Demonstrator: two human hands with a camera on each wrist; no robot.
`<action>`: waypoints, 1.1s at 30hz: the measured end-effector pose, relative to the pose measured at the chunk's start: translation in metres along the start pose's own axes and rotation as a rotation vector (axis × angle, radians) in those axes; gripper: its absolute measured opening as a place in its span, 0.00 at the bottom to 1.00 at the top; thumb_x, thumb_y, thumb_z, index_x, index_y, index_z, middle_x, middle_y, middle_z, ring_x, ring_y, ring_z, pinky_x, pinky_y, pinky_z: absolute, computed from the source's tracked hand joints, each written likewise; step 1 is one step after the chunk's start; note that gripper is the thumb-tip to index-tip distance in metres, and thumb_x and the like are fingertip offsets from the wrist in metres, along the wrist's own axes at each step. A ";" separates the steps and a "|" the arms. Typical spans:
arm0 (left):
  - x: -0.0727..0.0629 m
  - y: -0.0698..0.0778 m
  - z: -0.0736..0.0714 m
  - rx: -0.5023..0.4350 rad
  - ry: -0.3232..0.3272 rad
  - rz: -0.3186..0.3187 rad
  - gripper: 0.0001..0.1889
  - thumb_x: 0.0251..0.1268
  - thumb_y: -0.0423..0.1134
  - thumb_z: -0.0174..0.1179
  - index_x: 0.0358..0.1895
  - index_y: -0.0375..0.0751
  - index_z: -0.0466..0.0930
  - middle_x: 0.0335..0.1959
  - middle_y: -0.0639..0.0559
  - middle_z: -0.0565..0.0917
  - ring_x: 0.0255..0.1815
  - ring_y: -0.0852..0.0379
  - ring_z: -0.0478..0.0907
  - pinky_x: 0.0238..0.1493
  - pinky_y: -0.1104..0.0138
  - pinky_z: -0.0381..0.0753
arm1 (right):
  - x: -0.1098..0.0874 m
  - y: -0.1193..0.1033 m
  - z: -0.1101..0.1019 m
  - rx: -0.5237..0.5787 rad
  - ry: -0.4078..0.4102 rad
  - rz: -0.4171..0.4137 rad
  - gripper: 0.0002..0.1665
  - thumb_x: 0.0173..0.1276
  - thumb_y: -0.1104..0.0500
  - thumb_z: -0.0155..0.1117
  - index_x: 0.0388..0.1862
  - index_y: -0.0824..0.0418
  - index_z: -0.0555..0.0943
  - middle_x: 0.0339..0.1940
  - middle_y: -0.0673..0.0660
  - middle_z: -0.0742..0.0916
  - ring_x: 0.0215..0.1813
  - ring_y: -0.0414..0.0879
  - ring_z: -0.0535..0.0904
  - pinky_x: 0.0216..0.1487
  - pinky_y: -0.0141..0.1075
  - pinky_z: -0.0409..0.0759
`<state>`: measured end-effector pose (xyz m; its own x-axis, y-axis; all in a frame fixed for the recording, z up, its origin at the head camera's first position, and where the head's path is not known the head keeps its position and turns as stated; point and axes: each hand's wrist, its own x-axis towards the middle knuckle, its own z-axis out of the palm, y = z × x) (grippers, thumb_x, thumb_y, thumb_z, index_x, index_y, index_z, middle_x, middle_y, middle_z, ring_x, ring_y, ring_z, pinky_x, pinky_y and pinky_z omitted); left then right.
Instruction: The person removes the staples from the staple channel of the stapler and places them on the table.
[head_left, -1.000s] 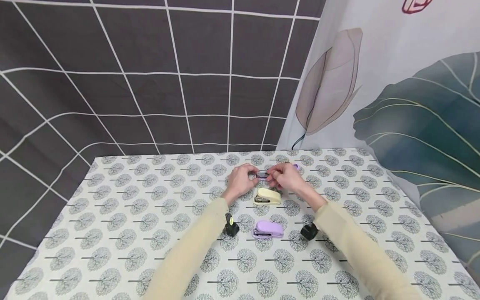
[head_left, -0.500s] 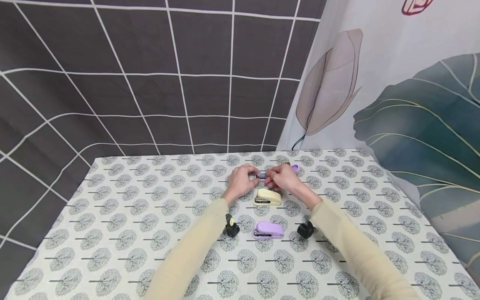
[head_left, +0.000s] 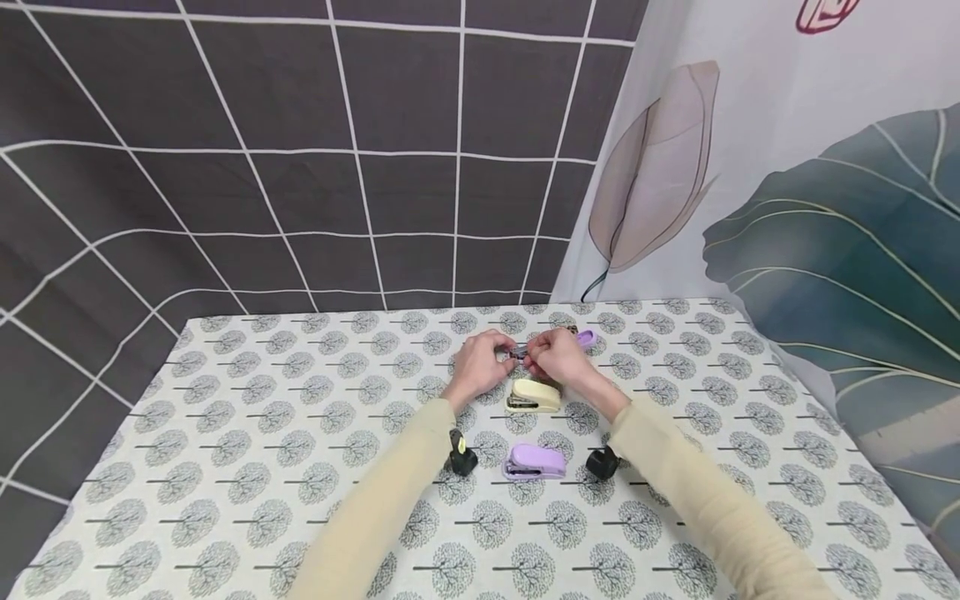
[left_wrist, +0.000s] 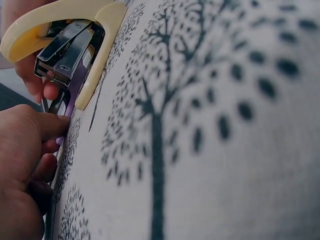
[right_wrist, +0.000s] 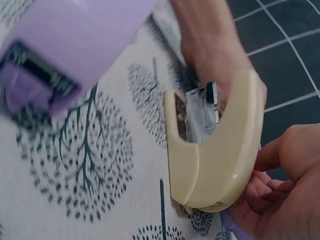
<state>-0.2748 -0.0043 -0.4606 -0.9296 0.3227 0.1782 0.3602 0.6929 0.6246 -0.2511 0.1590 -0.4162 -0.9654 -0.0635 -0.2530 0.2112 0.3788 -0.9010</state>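
Observation:
In the head view a purple stapler (head_left: 587, 338) lies at the table's back, swung open, its top lying back to the right. The left hand (head_left: 482, 364) holds its front end between thumb and fingers. Close beside, the right hand (head_left: 557, 357) pinches over the stapler's metal channel, where a thin grey metal strip (left_wrist: 45, 105) shows at the fingertips in the left wrist view; the fingers hide most of it, and I cannot tell its exact kind. A cream-yellow stapler (head_left: 534, 395) lies just in front of both hands. Its metal front faces left.
Another purple stapler (head_left: 534, 462) lies nearer the person, between the two black wrist cameras (head_left: 462, 458). The tablecloth (head_left: 300, 417) has a tree print. A dark gridded curtain (head_left: 405, 192) hangs behind the table, a leaf-print one (head_left: 750, 208) at the right.
The right hand has shifted left along the open purple stapler, nearer the left hand, uncovering more of its swung-back top. The left hand keeps its place. The two staplers in front stay put.

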 end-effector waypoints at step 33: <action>-0.001 -0.001 0.002 0.015 0.019 0.004 0.14 0.57 0.39 0.72 0.47 0.47 0.87 0.43 0.56 0.85 0.45 0.53 0.82 0.44 0.61 0.79 | 0.003 -0.001 0.004 -0.398 0.114 -0.274 0.10 0.64 0.73 0.59 0.44 0.69 0.80 0.26 0.59 0.87 0.22 0.48 0.83 0.24 0.35 0.80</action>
<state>-0.2743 -0.0036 -0.4627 -0.9294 0.3135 0.1950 0.3650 0.7012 0.6125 -0.2533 0.1552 -0.4174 -0.9925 -0.1173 0.0342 -0.1060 0.6866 -0.7192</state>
